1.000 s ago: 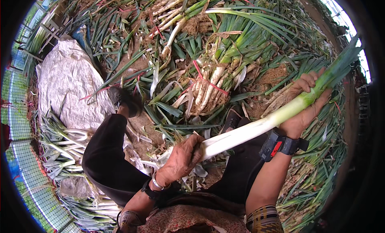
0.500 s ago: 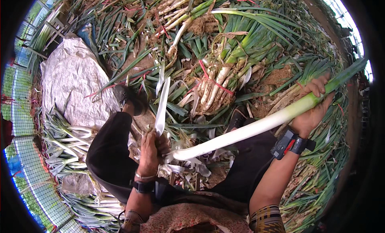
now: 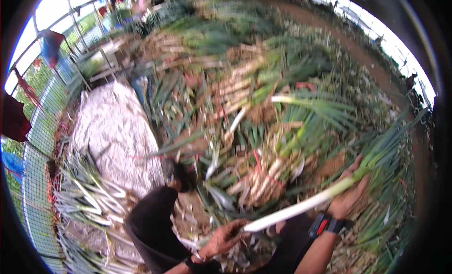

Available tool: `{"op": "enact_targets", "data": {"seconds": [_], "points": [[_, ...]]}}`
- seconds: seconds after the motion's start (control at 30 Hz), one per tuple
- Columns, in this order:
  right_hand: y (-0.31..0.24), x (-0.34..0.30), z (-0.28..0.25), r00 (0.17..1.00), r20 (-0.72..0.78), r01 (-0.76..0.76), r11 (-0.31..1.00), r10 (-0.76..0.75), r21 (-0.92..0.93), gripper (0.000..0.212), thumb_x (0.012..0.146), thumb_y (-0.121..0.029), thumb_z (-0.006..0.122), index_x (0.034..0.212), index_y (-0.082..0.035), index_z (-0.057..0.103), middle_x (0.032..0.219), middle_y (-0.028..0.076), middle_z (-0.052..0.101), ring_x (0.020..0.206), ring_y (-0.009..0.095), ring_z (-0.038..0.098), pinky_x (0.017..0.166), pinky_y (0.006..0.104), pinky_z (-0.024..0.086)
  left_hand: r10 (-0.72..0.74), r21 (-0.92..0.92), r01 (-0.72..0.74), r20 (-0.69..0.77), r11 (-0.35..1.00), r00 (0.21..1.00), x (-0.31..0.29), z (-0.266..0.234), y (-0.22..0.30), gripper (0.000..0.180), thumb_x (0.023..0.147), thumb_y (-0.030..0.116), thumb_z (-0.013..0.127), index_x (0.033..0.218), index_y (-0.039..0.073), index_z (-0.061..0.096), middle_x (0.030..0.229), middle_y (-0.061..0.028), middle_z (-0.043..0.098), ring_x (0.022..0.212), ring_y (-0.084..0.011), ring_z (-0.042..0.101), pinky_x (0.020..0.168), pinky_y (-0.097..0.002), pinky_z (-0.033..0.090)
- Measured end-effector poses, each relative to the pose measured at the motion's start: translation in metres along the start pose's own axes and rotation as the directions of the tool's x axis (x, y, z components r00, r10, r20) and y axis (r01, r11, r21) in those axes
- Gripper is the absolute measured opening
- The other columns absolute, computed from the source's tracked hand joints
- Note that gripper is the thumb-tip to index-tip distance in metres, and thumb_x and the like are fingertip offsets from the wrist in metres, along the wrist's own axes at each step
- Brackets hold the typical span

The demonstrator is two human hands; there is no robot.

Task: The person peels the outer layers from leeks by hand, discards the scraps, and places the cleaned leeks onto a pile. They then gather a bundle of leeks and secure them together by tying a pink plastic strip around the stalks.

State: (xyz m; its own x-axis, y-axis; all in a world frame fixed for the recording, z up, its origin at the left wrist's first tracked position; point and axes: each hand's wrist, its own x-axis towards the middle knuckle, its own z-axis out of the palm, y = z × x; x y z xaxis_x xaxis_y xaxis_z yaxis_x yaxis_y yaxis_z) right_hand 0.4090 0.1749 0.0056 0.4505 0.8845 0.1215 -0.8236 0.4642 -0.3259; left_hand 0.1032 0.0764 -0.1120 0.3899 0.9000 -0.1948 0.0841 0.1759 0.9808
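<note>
A long leek (image 3: 301, 207) lies slantwise across my lap, its white stem toward the left and its green top toward the right. My right hand (image 3: 349, 195) is closed round it where the white turns green. At the white end, the fingers of my left hand (image 3: 226, 237) are curled against the stem. Motion blur hides the exact grip there, and no blade-like piece shows in that hand. Just beyond the stem lies a bundle of leeks (image 3: 266, 184) with roots, bound with red ties.
A whitish plastic sheet (image 3: 115, 132) covers a mound at the left. Trimmed leeks (image 3: 101, 198) are piled beside it, near a mesh fence (image 3: 35, 189). More leeks (image 3: 230, 85) and cut leaves spread over the ground ahead. My bent knee (image 3: 157, 222) is close to my left hand.
The view has tipped up, showing more ground ahead. My left hand has moved right along the leek's white end. The long pale blade-like piece it held upright is out of sight.
</note>
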Motion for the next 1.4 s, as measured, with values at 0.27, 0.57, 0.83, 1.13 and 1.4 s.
{"op": "enact_targets", "data": {"seconds": [0.27,0.57,0.83,1.13,1.4], "points": [[0.029,-0.001,-0.005,0.962,0.273,0.024,0.999,-0.029,0.023,0.047,0.092,-0.021,0.044,0.133,-0.005,0.026,0.085,0.004,0.044,0.059,0.01,0.041,0.046,0.0206,0.039,0.016,-0.313,-0.001,0.046,0.95,0.999,0.017,0.019,0.043,0.024,0.082,0.021,0.062,0.097,0.006,0.051,0.078,0.0004,0.056,0.072,-0.0062,0.05,0.061,-0.0223,0.041],[0.009,0.002,-0.02,0.993,0.076,0.086,0.996,-0.087,0.021,0.037,0.092,-0.021,0.044,0.125,-0.006,0.036,0.079,0.001,0.041,0.057,0.007,0.039,0.045,0.019,0.037,0.32,0.259,-0.239,-0.338,0.936,0.885,0.006,0.057,0.041,0.033,0.075,0.018,0.065,0.101,0.001,0.053,0.085,-0.019,0.055,0.071,-0.0327,0.055,0.062,-0.0352,0.045],[0.003,0.009,-0.01,0.995,-0.001,-0.098,0.994,0.098,0.056,0.019,0.091,-0.02,0.046,0.104,-0.007,0.047,0.075,-0.001,0.037,0.056,0.007,0.031,0.046,0.0194,0.029,0.203,-0.161,-0.383,-0.632,0.91,0.748,0.02,0.032,0.036,0.007,0.087,0.007,0.045,0.089,0.008,0.038,0.069,-0.0013,0.044,0.058,-0.0101,0.042,0.055,-0.0261,0.04],[-0.013,0.008,-0.019,0.995,-0.025,0.097,0.994,-0.098,-0.058,0.026,0.09,-0.019,0.048,0.113,-0.009,0.046,0.077,0.001,0.041,0.059,0.01,0.039,0.049,0.0218,0.037,0.109,-0.167,-0.27,-0.63,0.948,0.769,0.001,-0.044,0.064,0.015,0.088,0.023,0.049,0.091,0.009,0.054,0.05,0.0057,0.036,0.042,-0.0037,0.033,0.038,-0.0192,0.025],[0.0,0.004,-0.018,0.996,-0.007,0.085,0.979,-0.088,-0.185,0.031,0.09,-0.019,0.048,0.119,-0.01,0.043,0.078,0.002,0.041,0.059,0.009,0.039,0.049,0.0217,0.037,0.353,0.449,-0.302,-0.034,0.841,0.935,0.019,0.008,0.081,0.033,0.066,0.007,0.072,0.094,0.003,0.055,0.085,-0.0113,0.053,0.078,-0.0263,0.052,0.068,-0.0345,0.043]]}}
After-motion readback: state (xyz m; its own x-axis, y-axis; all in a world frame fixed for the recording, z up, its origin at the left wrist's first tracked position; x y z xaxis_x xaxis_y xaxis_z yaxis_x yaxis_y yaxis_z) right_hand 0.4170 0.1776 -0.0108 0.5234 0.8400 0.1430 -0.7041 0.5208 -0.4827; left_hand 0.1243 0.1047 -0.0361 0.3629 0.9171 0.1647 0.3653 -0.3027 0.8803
